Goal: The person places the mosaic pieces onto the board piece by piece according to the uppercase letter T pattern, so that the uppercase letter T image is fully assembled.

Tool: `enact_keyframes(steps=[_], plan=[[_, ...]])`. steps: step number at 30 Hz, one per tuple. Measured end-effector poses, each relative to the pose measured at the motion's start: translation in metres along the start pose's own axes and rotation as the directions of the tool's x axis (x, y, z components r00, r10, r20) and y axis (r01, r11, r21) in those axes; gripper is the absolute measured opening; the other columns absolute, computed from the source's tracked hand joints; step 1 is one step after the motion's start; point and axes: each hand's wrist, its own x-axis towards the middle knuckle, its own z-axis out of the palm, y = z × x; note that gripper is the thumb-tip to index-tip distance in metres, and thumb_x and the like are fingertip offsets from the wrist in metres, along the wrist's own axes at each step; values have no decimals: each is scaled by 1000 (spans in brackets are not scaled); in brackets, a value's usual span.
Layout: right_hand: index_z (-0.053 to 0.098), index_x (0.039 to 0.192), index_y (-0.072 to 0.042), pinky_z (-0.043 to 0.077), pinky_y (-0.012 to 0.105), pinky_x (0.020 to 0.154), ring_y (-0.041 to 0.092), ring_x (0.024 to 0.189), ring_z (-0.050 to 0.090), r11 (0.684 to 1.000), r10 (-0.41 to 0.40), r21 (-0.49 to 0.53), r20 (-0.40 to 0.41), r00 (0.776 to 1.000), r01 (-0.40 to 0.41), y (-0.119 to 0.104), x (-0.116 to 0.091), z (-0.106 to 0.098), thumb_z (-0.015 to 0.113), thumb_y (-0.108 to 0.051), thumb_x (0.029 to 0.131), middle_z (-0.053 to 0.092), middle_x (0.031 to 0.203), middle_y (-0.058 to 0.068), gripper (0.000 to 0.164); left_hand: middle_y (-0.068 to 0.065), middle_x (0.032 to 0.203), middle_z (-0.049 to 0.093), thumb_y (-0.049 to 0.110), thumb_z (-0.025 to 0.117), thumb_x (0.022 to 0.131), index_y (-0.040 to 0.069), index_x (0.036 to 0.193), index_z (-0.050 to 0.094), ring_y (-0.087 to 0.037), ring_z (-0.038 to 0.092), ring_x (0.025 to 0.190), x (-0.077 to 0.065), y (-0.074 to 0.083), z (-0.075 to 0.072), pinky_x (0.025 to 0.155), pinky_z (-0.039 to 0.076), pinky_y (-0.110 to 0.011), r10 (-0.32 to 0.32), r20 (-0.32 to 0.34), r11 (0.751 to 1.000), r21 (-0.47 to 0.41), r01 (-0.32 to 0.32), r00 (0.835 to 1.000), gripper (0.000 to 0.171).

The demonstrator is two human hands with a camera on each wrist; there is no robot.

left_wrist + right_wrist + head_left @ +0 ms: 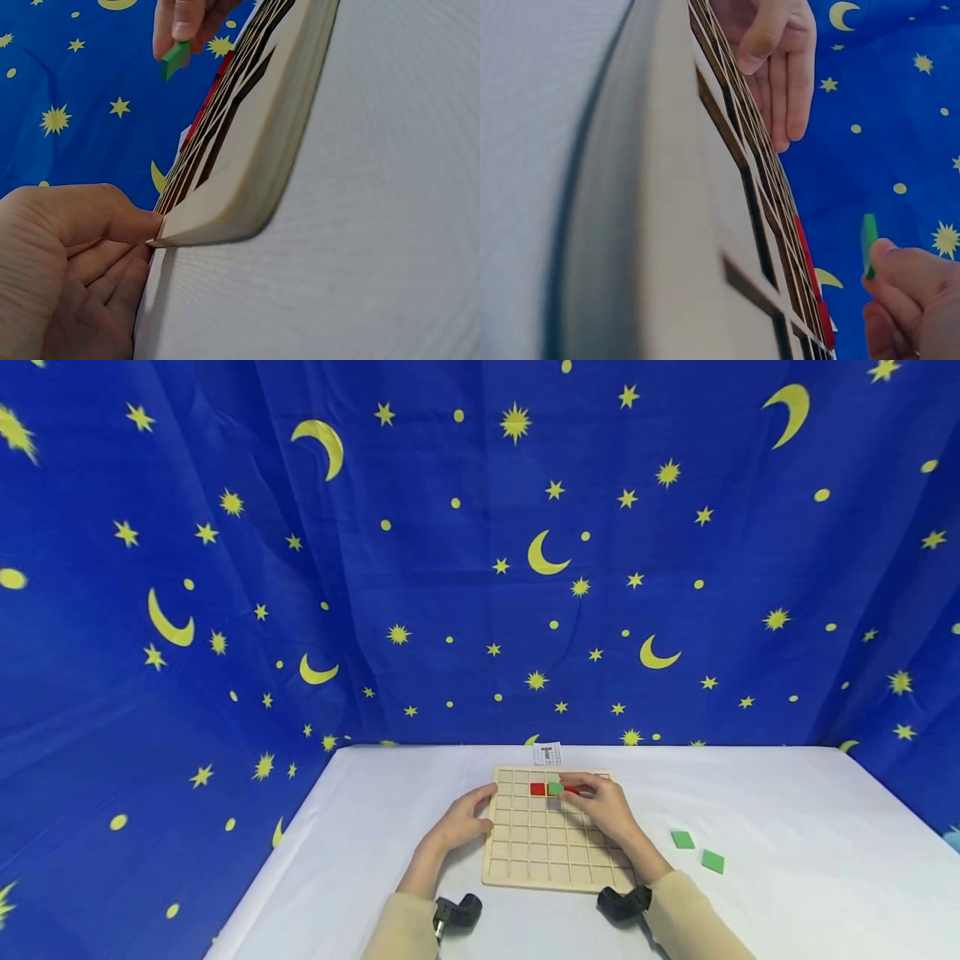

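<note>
A wooden grid board (555, 886) lies on the white table. My right hand (611, 810) pinches a small green square tile (555, 788) between thumb and fingers, over the upper part of the grid. Both wrist views show this tile raised above the board's surface. Red tiles (537, 789) sit in an upper row of the board, partly covered by the right hand. At the board's left edge is my left hand (460, 822), its fingers loosely extended and the thumb (139, 221) touching the edge.
Two loose green tiles, one nearer the board (682, 840) and one farther right (713, 861), lie on the table. Behind the board is a small card (547, 753) printed with a red and green T on a grid. A blue curtain (450, 568) with stars and moons hangs behind.
</note>
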Motion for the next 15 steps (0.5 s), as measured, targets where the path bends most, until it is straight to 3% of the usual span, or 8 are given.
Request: enact_keyframes(steps=[6, 15], plan=[[70, 109, -7, 56, 33, 83, 22, 95, 65, 999, -34, -32, 12, 999, 35, 7, -2, 3, 75, -16, 80, 69, 106, 4, 31, -26, 143, 36, -8, 59, 71, -11, 139, 35, -40, 37, 130, -2, 4, 1, 109, 32, -45, 12, -19, 1000, -14, -12, 1000, 72], [72, 104, -6, 57, 29, 77, 20, 90, 65, 988, -100, -118, 19, 995, 102, 12, -7, 6, 76, -9, 77, 69, 99, 3, 27, -32, 140, 36, -12, 55, 72, -16, 136, 35, -43, 36, 129, -18, 39, -3, 109, 31, -47, 2, -5, 999, -44, -2, 1000, 68]])
